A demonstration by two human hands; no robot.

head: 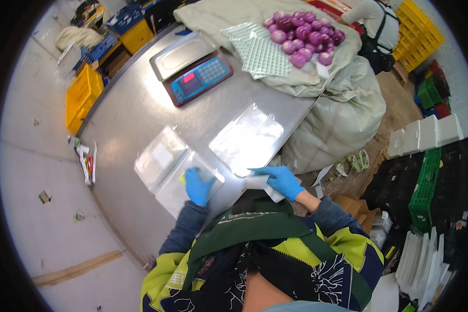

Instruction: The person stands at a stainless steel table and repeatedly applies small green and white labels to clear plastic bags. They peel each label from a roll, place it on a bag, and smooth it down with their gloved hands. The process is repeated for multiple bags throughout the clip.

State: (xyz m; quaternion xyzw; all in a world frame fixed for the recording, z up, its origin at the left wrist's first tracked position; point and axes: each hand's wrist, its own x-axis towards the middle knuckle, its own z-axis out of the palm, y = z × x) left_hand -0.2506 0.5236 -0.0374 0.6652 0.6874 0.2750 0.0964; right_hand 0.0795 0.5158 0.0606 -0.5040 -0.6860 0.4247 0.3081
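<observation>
My left hand point(198, 187), in a blue glove, rests on a clear plastic bag point(171, 195) on the steel table point(124, 156). A small yellow-green label point(182, 178) shows beside its fingers; whether they grip it or press it down cannot be made out. My right hand point(284, 182), gloved too, is at the table's near edge with a white paper strip point(257, 182) in its grasp. Its index finger points left. Left of centre lies another clear bag with a white label point(163, 155). A further stretch of shiny clear plastic bags point(249, 134) lies beyond my right hand.
A digital scale point(201, 80) with a steel pan stands farther back. Peeled red onions point(306, 37) are piled on a woven sack cloth point(296, 84) near sheets of labels point(265, 54). A person point(374, 23) works at the upper right. Yellow crates point(84, 97) stand left.
</observation>
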